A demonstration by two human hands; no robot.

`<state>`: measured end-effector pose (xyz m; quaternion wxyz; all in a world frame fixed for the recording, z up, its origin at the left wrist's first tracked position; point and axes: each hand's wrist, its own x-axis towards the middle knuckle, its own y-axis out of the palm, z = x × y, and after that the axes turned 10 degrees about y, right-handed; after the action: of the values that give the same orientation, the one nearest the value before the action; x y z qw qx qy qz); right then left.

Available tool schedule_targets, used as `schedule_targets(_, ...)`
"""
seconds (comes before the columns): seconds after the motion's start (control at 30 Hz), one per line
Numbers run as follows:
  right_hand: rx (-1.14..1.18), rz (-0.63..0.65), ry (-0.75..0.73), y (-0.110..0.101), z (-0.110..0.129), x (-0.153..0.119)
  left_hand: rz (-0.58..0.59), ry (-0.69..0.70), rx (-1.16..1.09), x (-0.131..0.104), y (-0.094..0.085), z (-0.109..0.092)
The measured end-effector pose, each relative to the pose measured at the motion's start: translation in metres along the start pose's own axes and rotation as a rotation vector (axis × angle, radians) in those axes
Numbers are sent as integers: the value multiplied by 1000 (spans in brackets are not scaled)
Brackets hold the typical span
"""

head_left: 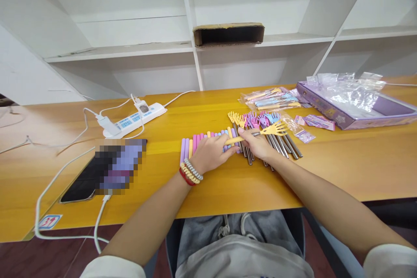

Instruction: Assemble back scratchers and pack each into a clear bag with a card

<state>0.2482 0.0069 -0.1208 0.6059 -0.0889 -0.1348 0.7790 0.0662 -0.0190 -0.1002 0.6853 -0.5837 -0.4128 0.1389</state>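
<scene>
A yellow back scratcher with a claw-shaped head is held level between my hands, head to the right. My left hand grips its yellow handle. My right hand pinches the metal neck close to the claw. Under and left of my hands lies a row of coloured handle tubes in purple, pink, yellow and blue, partly hidden by my left hand. Beyond and to the right of my right hand lie several claw heads on metal rods, their yellow, purple, pink and blue claws pointing away from me.
Bagged back scratchers lie farther back, near small printed cards. A purple box with clear plastic bags stands at right. Left are a white power strip, cables and a phone. A cardboard box sits on the shelf.
</scene>
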Motion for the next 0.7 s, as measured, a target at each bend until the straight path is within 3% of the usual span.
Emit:
schedule_targets(0.13, -37, 11, -80, 1, 7, -8, 85, 22, -6, 2, -2, 5)
schedule_targets(0.3, -238, -55, -332, 6, 17, -21, 178, 63, -88, 5, -13, 11)
schedule_targets(0.47, -327, -78, -531, 8, 22, -29, 194, 111, -137, 4, -17, 15)
schedule_targets(0.7, -350, -14, -559, 3, 15, -27, 189, 133, -129, 3, -13, 22)
